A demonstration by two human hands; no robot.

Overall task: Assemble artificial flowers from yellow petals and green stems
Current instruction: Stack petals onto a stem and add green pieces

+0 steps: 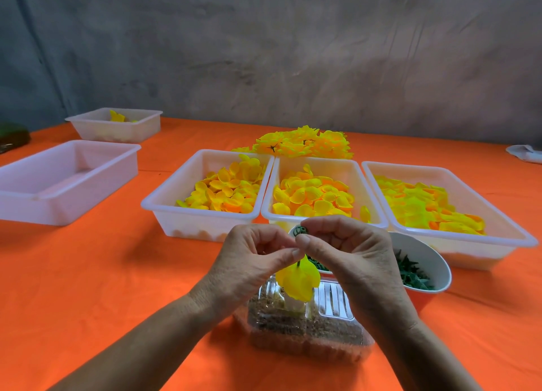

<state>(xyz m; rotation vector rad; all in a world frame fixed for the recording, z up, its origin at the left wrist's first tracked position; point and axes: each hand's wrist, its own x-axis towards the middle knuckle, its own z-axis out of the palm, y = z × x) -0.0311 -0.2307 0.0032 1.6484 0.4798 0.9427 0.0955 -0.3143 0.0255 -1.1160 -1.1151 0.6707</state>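
Ridged clear box (pixel 331 326) under hands pinching round green stem (pixel 301 231).

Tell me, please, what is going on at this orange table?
A person is putting together an artificial flower. The left hand pinches a thin stem with a yellow petal hanging from it, while the right hand pinches a small green piece just above it. Three white trays of loose yellow petals sit behind the hands, finished flowers lie beyond them, and a bowl of green parts stands to the right.
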